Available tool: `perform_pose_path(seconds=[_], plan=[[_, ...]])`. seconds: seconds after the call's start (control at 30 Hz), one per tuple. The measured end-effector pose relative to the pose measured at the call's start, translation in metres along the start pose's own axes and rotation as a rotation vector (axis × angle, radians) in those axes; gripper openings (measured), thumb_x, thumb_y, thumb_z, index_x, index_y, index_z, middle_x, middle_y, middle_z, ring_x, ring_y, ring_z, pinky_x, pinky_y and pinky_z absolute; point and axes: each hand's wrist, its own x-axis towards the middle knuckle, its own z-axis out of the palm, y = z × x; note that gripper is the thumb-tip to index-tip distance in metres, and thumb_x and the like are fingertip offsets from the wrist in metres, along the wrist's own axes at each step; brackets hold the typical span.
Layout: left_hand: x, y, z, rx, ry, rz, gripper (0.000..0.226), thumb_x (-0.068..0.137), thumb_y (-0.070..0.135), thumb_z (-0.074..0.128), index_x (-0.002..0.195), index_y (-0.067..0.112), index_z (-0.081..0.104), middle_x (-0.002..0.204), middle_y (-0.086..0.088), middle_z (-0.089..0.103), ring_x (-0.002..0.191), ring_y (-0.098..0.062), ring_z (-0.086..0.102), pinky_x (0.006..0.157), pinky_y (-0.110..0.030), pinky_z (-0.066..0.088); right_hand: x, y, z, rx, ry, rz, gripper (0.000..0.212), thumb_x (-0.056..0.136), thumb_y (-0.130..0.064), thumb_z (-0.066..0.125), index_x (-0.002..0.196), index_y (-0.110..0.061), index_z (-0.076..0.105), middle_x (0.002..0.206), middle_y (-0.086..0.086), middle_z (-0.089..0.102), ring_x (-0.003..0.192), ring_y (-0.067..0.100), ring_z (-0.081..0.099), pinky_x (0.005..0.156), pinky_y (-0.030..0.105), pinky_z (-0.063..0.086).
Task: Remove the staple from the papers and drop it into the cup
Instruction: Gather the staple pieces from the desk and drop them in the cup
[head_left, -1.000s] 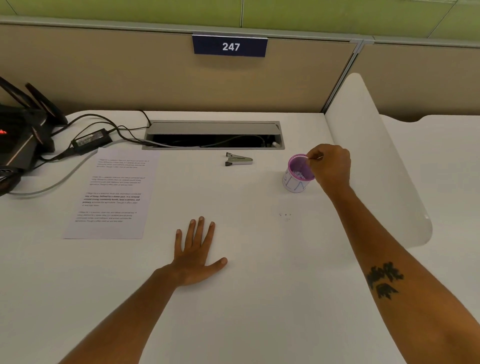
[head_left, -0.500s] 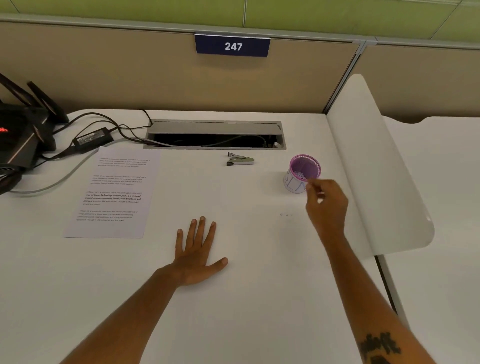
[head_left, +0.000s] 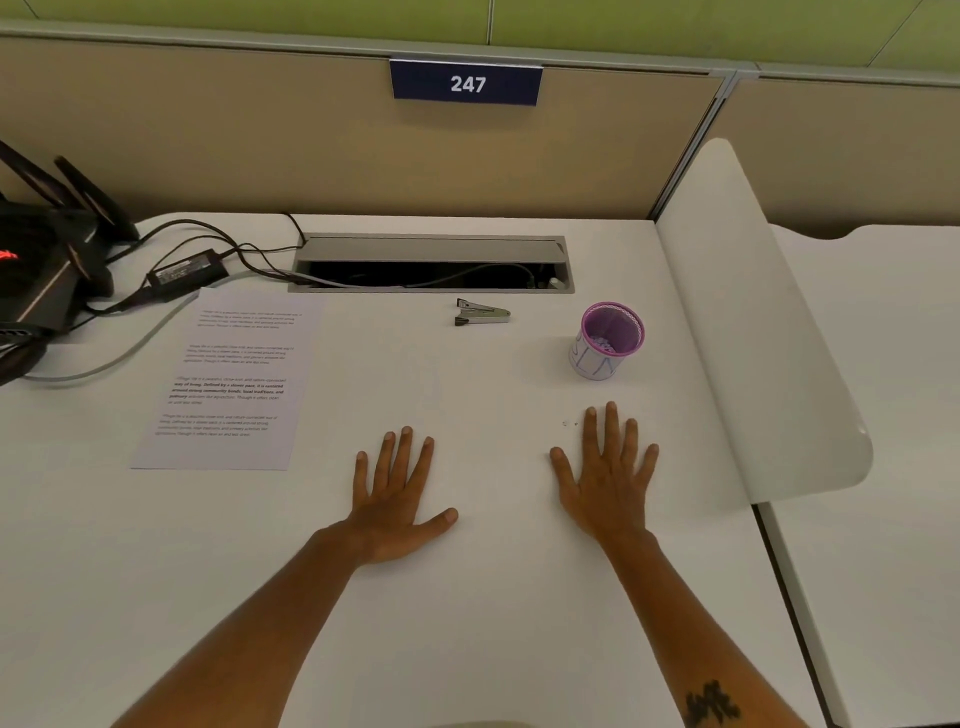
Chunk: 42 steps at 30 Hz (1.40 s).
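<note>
The printed papers (head_left: 228, 379) lie flat on the white desk (head_left: 467, 623) at the left. A metal staple remover (head_left: 480, 313) lies beyond my hands near the cable slot. The small cup (head_left: 605, 343) with a purple rim stands upright at the right, with small bits inside it. My left hand (head_left: 397, 499) rests flat on the desk, fingers spread, holding nothing. My right hand (head_left: 608, 473) also lies flat with straight fingers, just in front of the cup and apart from it. No staple shows in either hand.
A cable slot (head_left: 434, 262) is cut into the desk at the back. A black router (head_left: 36, 265), a power adapter (head_left: 187, 273) and cables sit at the far left. A white curved divider (head_left: 753, 332) stands on the right edge. Tiny specks (head_left: 570, 423) lie by my right fingertips.
My right hand came back from the cup's rim, where its fingers were pinched together, and now lies flat on the desk. My left hand has stayed put.
</note>
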Motion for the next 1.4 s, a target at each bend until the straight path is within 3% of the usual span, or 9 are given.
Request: perform_pose_path(seconds=[0.2, 0.33, 0.6, 0.77, 0.87, 0.93, 1.1, 1.4], plan=[[0.001, 0.000, 0.001, 0.011, -0.004, -0.005, 0.116, 0.064, 0.098, -0.005, 0.154, 0.032, -0.038, 0.157, 0.001, -0.053, 0.146, -0.021, -0.049, 0.122, -0.058, -0.025, 0.009, -0.008, 0.002, 0.030, -0.015, -0.046, 0.080, 0.099, -0.068, 0.021, 0.165, -0.027, 0.008, 0.174, 0.006, 0.001, 0.159, 0.037, 0.009, 0.123, 0.068, 0.010], [0.002, -0.001, 0.003, 0.013, -0.001, -0.005, 0.114, 0.067, 0.096, -0.003, 0.153, 0.033, -0.038, 0.157, 0.002, -0.054, 0.146, -0.021, -0.049, 0.122, -0.058, -0.025, -0.002, -0.007, 0.005, 0.095, -0.029, 0.103, 0.085, 0.097, -0.072, 0.018, 0.165, -0.025, -0.003, 0.174, 0.002, -0.013, 0.160, 0.034, -0.004, 0.124, 0.067, 0.003], [0.001, -0.001, 0.003, 0.007, 0.002, -0.009, 0.112, 0.067, 0.096, -0.002, 0.153, 0.034, -0.039, 0.157, 0.003, -0.054, 0.145, -0.020, -0.050, 0.122, -0.057, -0.025, -0.001, -0.032, 0.007, 0.092, -0.043, 0.060, 0.078, 0.101, -0.063, 0.024, 0.165, -0.022, 0.003, 0.174, 0.004, -0.004, 0.160, 0.036, 0.002, 0.124, 0.065, 0.001], [0.002, -0.001, 0.003, 0.008, 0.008, -0.010, 0.111, 0.069, 0.095, -0.002, 0.153, 0.034, -0.038, 0.157, 0.003, -0.053, 0.145, -0.020, -0.049, 0.122, -0.057, -0.025, 0.019, -0.005, -0.004, 0.285, 0.053, 0.046, 0.066, 0.095, -0.051, 0.049, 0.156, -0.028, 0.041, 0.159, 0.005, 0.041, 0.146, 0.033, 0.035, 0.118, 0.056, 0.025], [0.001, -0.001, 0.003, 0.006, 0.006, -0.009, 0.112, 0.068, 0.095, -0.001, 0.154, 0.034, -0.038, 0.157, 0.003, -0.054, 0.145, -0.019, -0.049, 0.122, -0.057, -0.025, 0.023, 0.010, -0.005, 0.324, 0.105, 0.002, 0.055, 0.088, -0.049, 0.071, 0.140, -0.034, 0.061, 0.145, -0.003, 0.052, 0.137, 0.027, 0.041, 0.110, 0.049, 0.028], [0.001, 0.000, 0.002, 0.012, 0.002, -0.012, 0.111, 0.068, 0.095, -0.001, 0.153, 0.033, -0.038, 0.157, 0.003, -0.054, 0.145, -0.020, -0.050, 0.121, -0.057, -0.025, 0.027, 0.009, -0.005, 0.337, 0.141, 0.006, 0.048, 0.085, -0.052, 0.076, 0.129, -0.037, 0.068, 0.137, -0.008, 0.056, 0.132, 0.024, 0.043, 0.106, 0.044, 0.027], [0.000, 0.000, 0.002, 0.008, -0.004, -0.011, 0.111, 0.069, 0.095, -0.001, 0.153, 0.033, -0.039, 0.156, 0.003, -0.055, 0.145, -0.020, -0.050, 0.121, -0.057, -0.026, 0.036, -0.001, -0.006, 0.415, 0.217, 0.079, 0.031, 0.081, -0.052, 0.079, 0.108, -0.037, 0.078, 0.120, -0.014, 0.063, 0.121, 0.021, 0.049, 0.098, 0.040, 0.026], [0.000, 0.000, 0.002, 0.008, -0.002, -0.013, 0.107, 0.076, 0.092, 0.006, 0.154, 0.033, -0.037, 0.157, 0.003, -0.053, 0.145, -0.020, -0.049, 0.122, -0.056, -0.026, 0.043, -0.003, -0.008, 0.422, 0.275, 0.084, 0.020, 0.080, -0.051, 0.081, 0.094, -0.036, 0.083, 0.108, -0.014, 0.069, 0.113, 0.019, 0.053, 0.095, 0.046, 0.032]])
